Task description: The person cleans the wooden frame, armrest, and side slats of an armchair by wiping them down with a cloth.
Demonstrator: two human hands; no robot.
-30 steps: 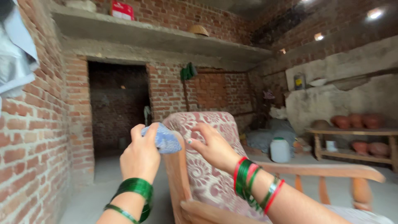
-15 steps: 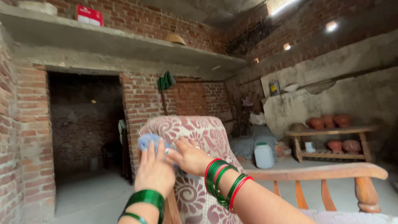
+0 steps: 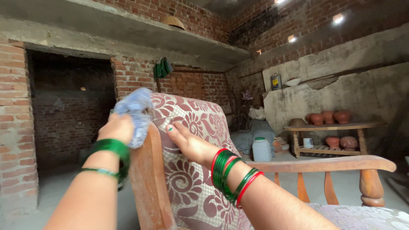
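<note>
Now wiping the chair's top corner.
My left hand [image 3: 117, 127], risen since, grips the cloth [image 3: 135, 111]; my right hand [image 3: 189, 144] lies spread on the chair [image 3: 191, 187] back.

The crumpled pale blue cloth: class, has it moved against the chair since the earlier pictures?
Yes. The crumpled pale blue cloth, in the left hand, has shifted leftward off the patterned cushion onto the wooden chair frame.

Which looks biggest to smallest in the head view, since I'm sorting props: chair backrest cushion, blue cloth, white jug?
1. Chair backrest cushion.
2. Blue cloth, held in the left hand.
3. White jug.
The jug stands farther away, so its true size against the cloth is unsure.
</note>
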